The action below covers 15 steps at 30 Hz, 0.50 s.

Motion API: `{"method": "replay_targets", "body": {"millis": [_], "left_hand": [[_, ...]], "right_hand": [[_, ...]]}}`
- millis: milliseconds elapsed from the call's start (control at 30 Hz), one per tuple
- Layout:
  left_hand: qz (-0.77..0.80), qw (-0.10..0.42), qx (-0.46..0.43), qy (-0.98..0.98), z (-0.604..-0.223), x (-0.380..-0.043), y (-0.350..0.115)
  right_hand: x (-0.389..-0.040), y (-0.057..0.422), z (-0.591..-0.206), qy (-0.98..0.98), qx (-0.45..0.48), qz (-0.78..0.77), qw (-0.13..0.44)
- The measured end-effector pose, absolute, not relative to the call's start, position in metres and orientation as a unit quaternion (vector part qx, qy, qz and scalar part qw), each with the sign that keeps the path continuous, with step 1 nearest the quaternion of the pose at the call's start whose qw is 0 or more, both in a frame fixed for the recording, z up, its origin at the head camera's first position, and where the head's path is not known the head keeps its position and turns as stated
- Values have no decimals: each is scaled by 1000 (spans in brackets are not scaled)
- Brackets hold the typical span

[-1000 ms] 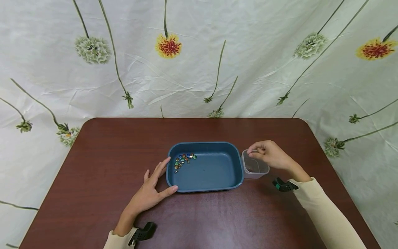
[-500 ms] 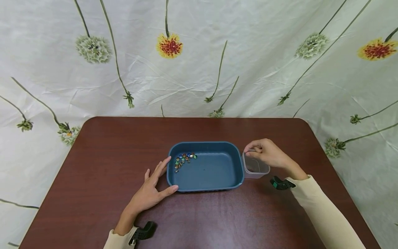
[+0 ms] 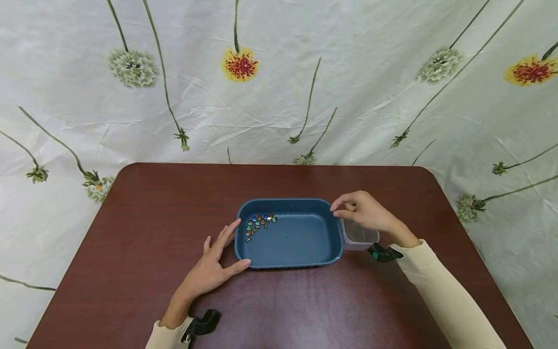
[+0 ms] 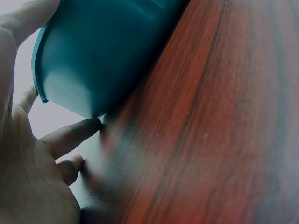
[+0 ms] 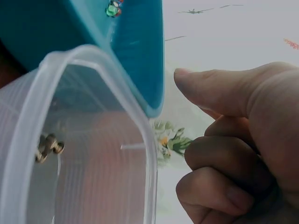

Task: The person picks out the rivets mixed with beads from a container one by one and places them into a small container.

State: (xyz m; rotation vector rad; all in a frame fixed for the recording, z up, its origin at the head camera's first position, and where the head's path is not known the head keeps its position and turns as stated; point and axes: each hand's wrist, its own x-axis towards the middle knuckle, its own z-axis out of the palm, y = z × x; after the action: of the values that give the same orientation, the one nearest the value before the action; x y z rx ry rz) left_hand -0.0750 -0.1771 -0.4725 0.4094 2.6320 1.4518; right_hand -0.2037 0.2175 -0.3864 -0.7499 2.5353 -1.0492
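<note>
A blue tray (image 3: 301, 242) lies on the table, with several small stud-like pieces (image 3: 257, 224) with coloured tops near its left end. My left hand (image 3: 209, 271) rests against the tray's left end, fingers spread, thumb at the near rim; in the left wrist view a fingertip (image 4: 91, 124) meets the tray's base. A clear plastic box (image 5: 145, 154) stands against the tray's right end and holds a few brass-coloured studs (image 5: 49, 145). My right hand (image 3: 364, 211) hovers above where tray and box meet, thumb and index tips close together, other fingers curled. Whether anything is between the tips is hidden.
The brown wooden table (image 3: 174, 203) has rounded far corners. Behind it hangs a pale cloth (image 3: 279, 97) printed with flowers. Dark bands (image 3: 383, 252) are worn at both wrists, below light sleeves.
My right hand has moved left from over the clear box to the tray's right rim. The left hand stays at the tray, and the view has shifted slightly.
</note>
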Motion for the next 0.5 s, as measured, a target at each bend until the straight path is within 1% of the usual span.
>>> {"method": "replay_targets", "body": {"millis": [267, 500], "left_hand": [[479, 54, 135, 865, -473, -74, -178], [476, 51, 136, 867, -473, -74, -178]], "right_hand": [[-206, 199, -385, 874, -277, -363, 166], [-209, 183, -386, 869, -304, -352, 168]]}}
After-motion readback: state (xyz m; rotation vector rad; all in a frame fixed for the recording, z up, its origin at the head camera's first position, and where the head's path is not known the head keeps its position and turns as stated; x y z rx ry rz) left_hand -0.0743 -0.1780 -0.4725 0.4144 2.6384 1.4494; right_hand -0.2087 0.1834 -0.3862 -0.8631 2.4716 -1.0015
